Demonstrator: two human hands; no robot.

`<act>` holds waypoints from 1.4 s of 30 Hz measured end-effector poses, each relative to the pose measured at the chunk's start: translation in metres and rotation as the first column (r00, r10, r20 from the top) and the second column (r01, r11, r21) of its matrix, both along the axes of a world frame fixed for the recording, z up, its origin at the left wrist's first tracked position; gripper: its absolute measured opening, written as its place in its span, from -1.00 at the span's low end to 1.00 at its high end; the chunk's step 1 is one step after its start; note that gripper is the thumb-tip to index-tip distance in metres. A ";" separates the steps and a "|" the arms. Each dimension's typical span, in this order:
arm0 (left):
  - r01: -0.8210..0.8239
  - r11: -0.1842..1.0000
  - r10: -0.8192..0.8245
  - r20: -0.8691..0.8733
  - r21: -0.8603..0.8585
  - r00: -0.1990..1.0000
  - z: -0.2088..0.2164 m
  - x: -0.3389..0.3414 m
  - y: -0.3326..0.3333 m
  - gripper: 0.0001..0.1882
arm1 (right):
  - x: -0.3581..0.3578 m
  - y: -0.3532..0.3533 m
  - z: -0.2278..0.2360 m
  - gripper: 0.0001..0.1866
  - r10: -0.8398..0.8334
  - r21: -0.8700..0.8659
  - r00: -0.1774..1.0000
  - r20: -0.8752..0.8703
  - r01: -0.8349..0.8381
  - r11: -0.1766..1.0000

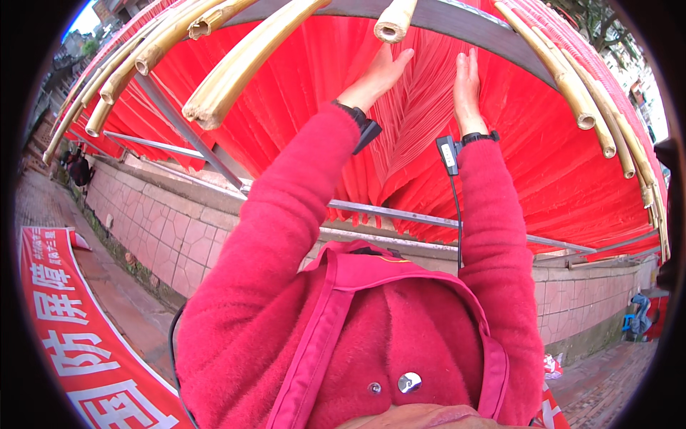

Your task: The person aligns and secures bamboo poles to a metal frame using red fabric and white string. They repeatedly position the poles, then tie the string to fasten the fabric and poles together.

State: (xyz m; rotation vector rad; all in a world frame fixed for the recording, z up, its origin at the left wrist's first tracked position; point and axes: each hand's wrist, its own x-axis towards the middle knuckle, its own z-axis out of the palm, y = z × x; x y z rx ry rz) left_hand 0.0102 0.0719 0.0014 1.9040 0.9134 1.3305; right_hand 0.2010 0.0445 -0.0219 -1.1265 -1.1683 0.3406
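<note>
Red strands hanging in a dense curtain beneath a bamboo pole.
From my remote station, I see the red strands [411, 107] massed in bright, deep folds to either side, while at the middle finer, paler lines slant inward and meet in a herringbone pattern, with narrow, uneven tips at the bottom. Above the middle, I make out the pale yellow bamboo pole [398, 16], its round, hollow cut end pointing toward me; whether the central strands hang from it, I cannot tell.
</note>
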 end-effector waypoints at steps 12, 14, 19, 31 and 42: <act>0.305 0.948 -0.282 -0.199 0.094 0.939 -0.039 0.026 -0.020 -0.28 | -0.027 -0.014 -0.025 -0.24 0.323 -0.097 0.944 -0.067 -0.328 0.940; 0.361 0.933 -0.360 -0.071 -0.003 0.930 -0.054 0.032 -0.026 -0.28 | -0.030 -0.019 -0.036 -0.23 0.330 -0.121 0.937 -0.116 -0.343 0.931; 0.277 0.934 -0.288 -0.019 -0.225 0.957 -0.087 0.046 -0.029 -0.21 | -0.036 -0.025 -0.063 -0.20 0.306 -0.205 0.917 -0.256 -0.360 0.910; 0.047 0.978 -0.111 -0.312 -0.205 0.944 -0.124 0.007 -0.009 -0.09 | -0.016 -0.043 -0.098 -0.05 0.125 -0.353 0.901 -0.417 -0.287 0.890; -0.053 0.999 0.047 -0.319 -0.012 0.947 -0.130 -0.030 0.005 -0.18 | -0.006 -0.041 -0.102 -0.23 -0.097 -0.250 0.987 -0.127 0.063 0.966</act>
